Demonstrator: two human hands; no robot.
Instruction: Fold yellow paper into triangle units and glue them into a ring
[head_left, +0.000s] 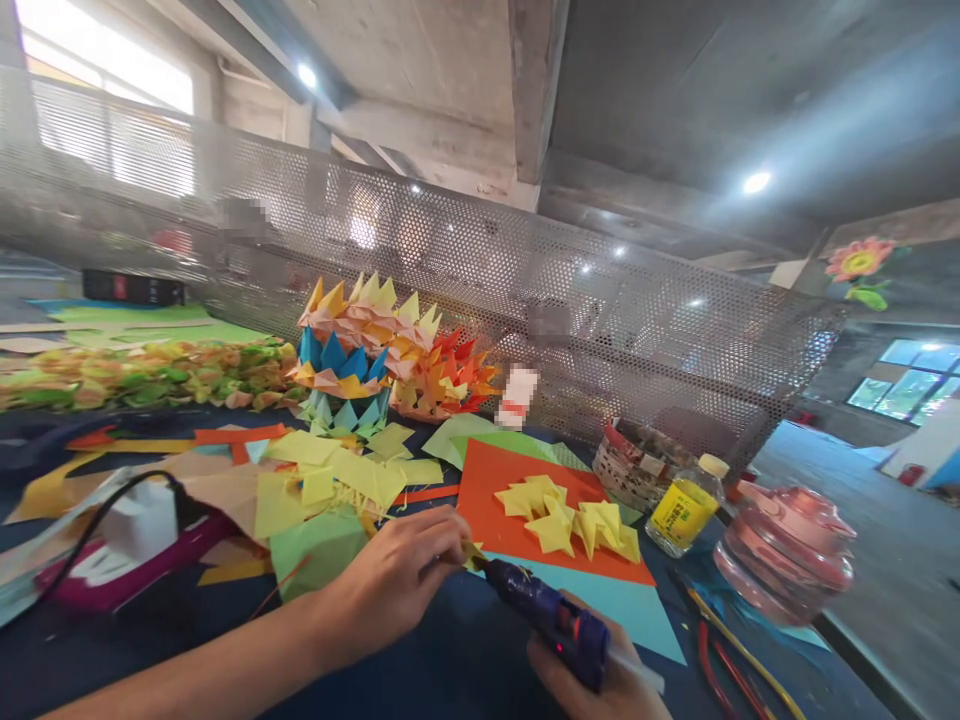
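Note:
My left hand [416, 560] is closed in a pinch on a small yellow paper piece [474, 556], mostly hidden behind the fingers. My right hand [600, 675] grips a dark blue glue gun [547, 612] with a small red light lit on its side. Its nozzle points left, up against the yellow piece; whether the two touch I cannot tell. Just beyond, several folded yellow paper stars [555, 515] lie on an orange sheet [480, 480]. That sheet overlaps a light blue sheet [622, 610]. Yellow paper squares [330, 470] are scattered left of my hands.
A magenta power strip [127, 580] with a white plug and black cord sits at left. Colourful folded-paper crowns [367, 350] stand behind, before a perforated metal screen [465, 270]. At right are a basket [634, 465], a yellow-labelled bottle [686, 505], a pink jug [784, 555] and red-handled pliers [716, 660].

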